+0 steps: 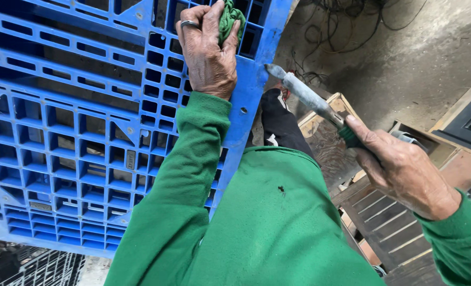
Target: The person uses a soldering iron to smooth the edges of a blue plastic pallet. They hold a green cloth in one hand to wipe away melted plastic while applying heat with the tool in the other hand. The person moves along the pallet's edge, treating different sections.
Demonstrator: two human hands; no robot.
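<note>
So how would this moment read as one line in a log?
left hand: presses crumpled green cloth on blue plastic grid pallet | right hand: grips grey metal tool, tip near pallet edge

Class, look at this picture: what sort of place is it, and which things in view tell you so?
Probably a workshop or storage yard: a blue plastic pallet, a stained concrete floor with loose cables, and wooden frames stacked nearby.

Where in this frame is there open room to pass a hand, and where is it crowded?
Open: the blue pallet grid left of the left hand, and the bare concrete floor above the right hand. Crowded: the pallet's right edge, where the scraper and green rag meet, the cables top centre, and the stacked wooden boards lower right.
</note>
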